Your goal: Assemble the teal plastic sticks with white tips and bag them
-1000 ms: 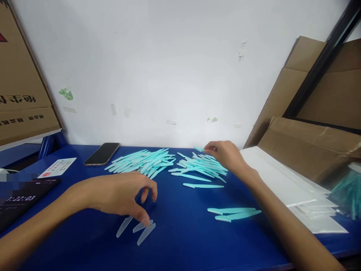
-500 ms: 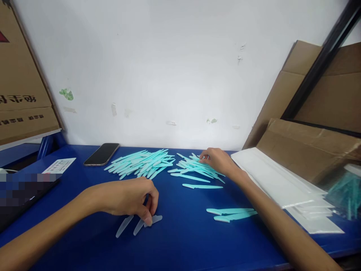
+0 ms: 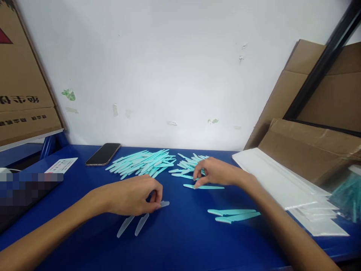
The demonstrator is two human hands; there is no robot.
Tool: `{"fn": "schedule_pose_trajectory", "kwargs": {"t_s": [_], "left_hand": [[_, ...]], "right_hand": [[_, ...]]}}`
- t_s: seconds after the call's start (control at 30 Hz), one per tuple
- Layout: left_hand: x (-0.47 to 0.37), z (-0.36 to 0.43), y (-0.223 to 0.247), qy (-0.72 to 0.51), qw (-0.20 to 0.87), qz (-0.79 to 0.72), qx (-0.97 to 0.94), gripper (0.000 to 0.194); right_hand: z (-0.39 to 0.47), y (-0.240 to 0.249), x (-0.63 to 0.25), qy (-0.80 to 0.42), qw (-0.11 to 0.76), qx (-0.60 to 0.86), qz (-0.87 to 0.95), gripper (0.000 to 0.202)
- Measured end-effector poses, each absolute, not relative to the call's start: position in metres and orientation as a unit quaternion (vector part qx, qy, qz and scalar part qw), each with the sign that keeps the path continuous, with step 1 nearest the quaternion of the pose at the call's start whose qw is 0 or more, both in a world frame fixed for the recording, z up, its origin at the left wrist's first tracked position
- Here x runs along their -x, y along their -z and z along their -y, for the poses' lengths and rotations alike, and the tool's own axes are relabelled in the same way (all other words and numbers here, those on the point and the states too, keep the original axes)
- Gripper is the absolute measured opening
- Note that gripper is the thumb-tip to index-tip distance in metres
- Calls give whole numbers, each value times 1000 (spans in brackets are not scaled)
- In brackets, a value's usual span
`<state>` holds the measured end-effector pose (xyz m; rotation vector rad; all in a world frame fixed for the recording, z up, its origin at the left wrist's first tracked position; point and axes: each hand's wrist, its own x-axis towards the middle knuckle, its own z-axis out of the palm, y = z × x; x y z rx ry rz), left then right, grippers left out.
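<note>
My left hand (image 3: 141,195) pinches a translucent plastic cap (image 3: 165,204) between thumb and fingertips, just above the blue table. Below that hand lie two more translucent caps, a left one (image 3: 124,227) and a right one (image 3: 141,226), their upper ends partly under my fingers. My right hand (image 3: 211,173) is curled, thumb and fingertip at the left end of a single teal eyebrow razor (image 3: 211,187) lying flat. Behind it spreads a small pile of teal razors (image 3: 191,162), partly covered by the hand. Two teal razors (image 3: 237,216) lie side by side nearer me.
A larger heap of teal razors (image 3: 143,162) sits at the back, with a phone (image 3: 103,154) left of it. A printed card (image 3: 61,165) lies further left. White sleeves (image 3: 276,180) are stacked at right, beside cardboard (image 3: 307,150) and a clear bag of teal pieces (image 3: 348,192).
My right hand has come off the small pile, toward me and left, onto the single razor. My left hand has lifted its cap slightly up and right, off the other two.
</note>
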<state>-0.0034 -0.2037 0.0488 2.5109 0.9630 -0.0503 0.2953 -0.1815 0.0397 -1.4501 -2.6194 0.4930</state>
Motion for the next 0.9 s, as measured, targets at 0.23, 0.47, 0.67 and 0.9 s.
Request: {"fn": "schedule_pose_trajectory", "kwargs": {"t_s": [0.23,0.47,0.67,0.9], "left_hand": [[2,187,-32,-59,99,-345,-932,10],[3,177,-18,-88,6,-298,-950,18],[5,174,-18,-90,-44,-338,-936,24],[3,179,-26,-108,-20,-349,-931,30]], "right_hand": [[186,-29,-286,-169,10,451,877,26],[200,-40,-271,6,95,458,884,22],[208,-37,-252,93,98,422,896,20],[210,-35,-246,133,84,407,900,24]]}}
